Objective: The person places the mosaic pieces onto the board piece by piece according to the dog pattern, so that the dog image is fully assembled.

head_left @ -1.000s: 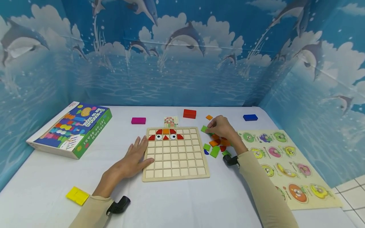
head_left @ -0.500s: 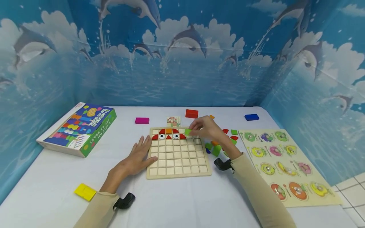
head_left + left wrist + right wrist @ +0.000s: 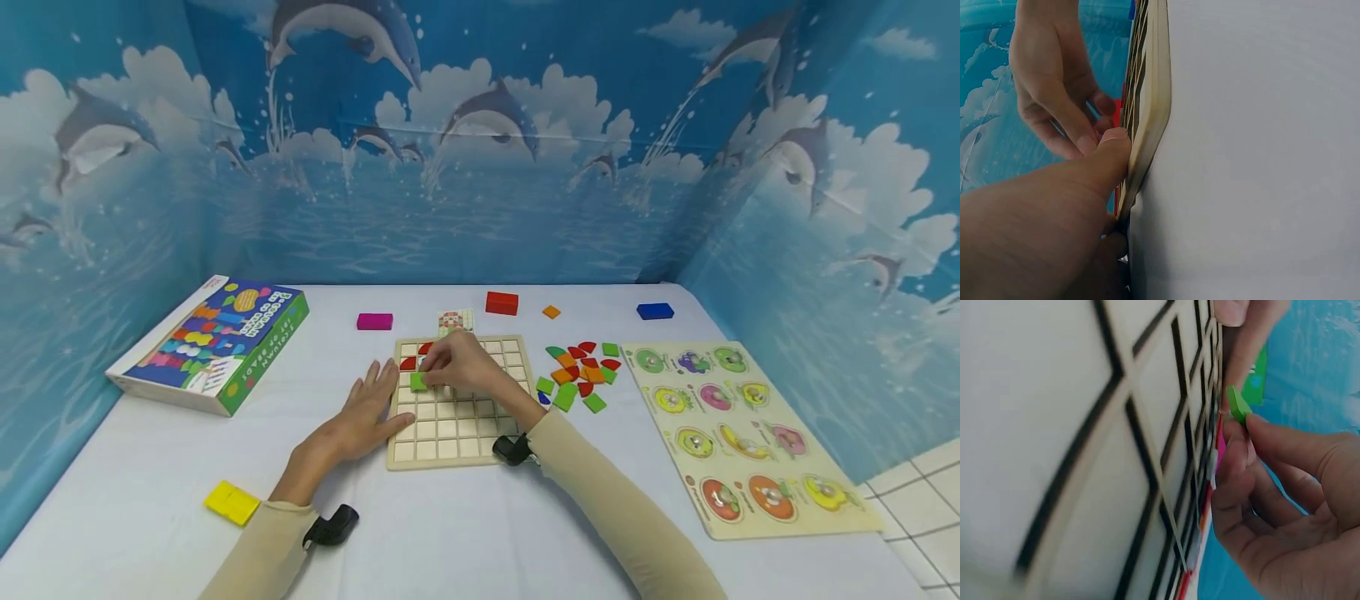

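The right hand [image 3: 465, 362] is pinching a flat green square tile [image 3: 417, 382] between thumb and fingers, holding it over the left part of a pale wooden grid board [image 3: 450, 451], just nearer than some red pieces [image 3: 407, 364] set there. The left hand [image 3: 352, 425] is lying with fingers straight and spread, its thumb touching the board's left edge. Loose red, orange and green flat pieces [image 3: 593, 375] are lying right of the board.

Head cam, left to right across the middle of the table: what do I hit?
Game box → left hand → green tile → right hand pinching it → loose tiles → fruit puzzle board. Skipped the grid board; both hands overlap it.
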Motion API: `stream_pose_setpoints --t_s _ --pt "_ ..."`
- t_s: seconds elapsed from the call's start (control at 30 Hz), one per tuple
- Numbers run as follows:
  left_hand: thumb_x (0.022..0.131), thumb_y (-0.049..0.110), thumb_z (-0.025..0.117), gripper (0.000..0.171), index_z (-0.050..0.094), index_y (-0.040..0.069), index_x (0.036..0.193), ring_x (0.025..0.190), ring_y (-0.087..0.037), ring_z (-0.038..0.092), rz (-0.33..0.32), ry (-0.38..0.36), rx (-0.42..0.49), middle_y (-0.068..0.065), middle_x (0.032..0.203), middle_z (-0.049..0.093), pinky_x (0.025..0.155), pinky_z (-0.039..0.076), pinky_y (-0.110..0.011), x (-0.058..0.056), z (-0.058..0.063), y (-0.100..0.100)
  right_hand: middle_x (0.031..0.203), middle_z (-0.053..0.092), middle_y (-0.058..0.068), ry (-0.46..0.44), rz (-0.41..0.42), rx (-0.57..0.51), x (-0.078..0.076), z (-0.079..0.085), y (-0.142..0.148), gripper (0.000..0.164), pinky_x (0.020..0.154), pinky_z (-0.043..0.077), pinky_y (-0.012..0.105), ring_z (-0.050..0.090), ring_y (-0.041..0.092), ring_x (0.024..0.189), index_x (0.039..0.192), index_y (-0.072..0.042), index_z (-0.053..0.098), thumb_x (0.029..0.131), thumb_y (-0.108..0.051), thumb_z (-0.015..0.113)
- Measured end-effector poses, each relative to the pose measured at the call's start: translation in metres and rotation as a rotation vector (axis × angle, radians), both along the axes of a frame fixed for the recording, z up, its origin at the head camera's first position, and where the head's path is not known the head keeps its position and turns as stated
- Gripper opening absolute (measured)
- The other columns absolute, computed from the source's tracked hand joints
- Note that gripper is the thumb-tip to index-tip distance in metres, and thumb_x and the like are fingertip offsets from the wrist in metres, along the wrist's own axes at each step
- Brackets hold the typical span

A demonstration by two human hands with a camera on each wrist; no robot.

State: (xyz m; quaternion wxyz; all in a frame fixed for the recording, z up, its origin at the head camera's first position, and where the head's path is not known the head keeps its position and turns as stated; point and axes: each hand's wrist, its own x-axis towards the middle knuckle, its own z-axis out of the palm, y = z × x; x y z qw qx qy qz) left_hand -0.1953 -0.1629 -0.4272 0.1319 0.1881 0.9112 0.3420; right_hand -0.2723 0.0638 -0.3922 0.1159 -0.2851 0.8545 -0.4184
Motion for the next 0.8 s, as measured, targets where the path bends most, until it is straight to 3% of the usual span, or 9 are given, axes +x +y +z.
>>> stream_pose_setpoints --t_s 0.17,0.4,0.8 --pt "0.112 0.038 0.058 0.091 0.005 -0.009 0.168 0.165 -0.042 -0.014 0.000 -0.006 -0.033 -0.024 0.179 -0.003 0.132 -0.008 -0.063 0.000 0.000 0.001 0.087 0.081 0.010 0.039 -0.042 0.026 -0.004 -0.005 -0.016 0.003 0.068 0.061 0.025 0.073 0.011 0.070 0.095 0.001 0.084 0.093 0.002 0.082" --pt "0.112 0.038 0.058 0.091 0.004 -0.008 0.168 0.165 -0.042 -0.015 -0.004 -0.009 -0.037 -0.024 0.179 -0.004 0.132 -0.008 -0.061 0.001 0.001 0.000 0.093 0.081 0.010 0.076 -0.067 0.104 -0.004 -0.008 -0.026 0.006 0.068 0.059 0.024 0.073 0.013 0.077 0.098 0.000 0.085 0.094 -0.003 0.082" --pt "0.112 0.042 0.058 0.092 0.005 -0.009 0.168 0.165 -0.042 -0.014 -0.004 0.005 0.006 -0.025 0.179 -0.003 0.132 -0.008 -0.060 0.000 -0.001 -0.002 0.094 0.081 0.009 0.050 -0.083 0.139 0.000 -0.002 -0.027 0.011 0.066 0.056 0.022 0.069 0.011 0.077 0.104 -0.001 0.085 0.093 -0.003 0.084"
